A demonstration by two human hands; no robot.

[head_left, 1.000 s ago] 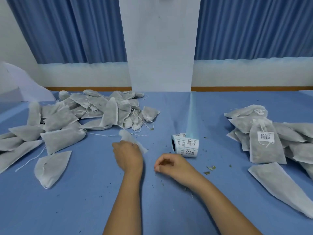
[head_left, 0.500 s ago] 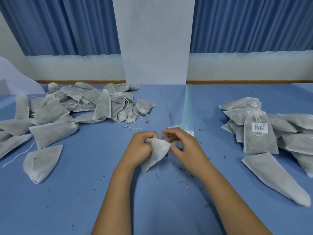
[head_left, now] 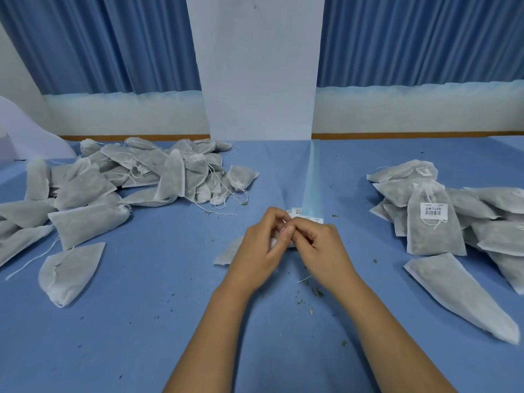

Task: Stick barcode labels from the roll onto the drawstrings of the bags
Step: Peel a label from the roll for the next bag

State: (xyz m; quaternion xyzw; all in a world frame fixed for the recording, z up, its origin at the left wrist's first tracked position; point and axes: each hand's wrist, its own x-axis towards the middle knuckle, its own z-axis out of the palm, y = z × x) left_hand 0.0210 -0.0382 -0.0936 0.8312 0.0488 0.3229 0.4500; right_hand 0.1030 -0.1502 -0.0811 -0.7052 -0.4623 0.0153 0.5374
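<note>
Your left hand [head_left: 259, 251] grips a bag [head_left: 229, 253], fingers curled round its upper part. The bag's lower corner pokes out left of the palm, over the blue table [head_left: 136, 321]. Your right hand [head_left: 321, 248] meets the left, fingers curled, tips against the left's; what they pinch is hidden. The label roll [head_left: 304, 215] sits just behind both hands, mostly covered, with its backing strip [head_left: 312, 177] running away from you. There's a left heap [head_left: 147, 171] of bags well apart, and a right heap [head_left: 467, 219] with one barcode label [head_left: 433, 210] facing up.
</note>
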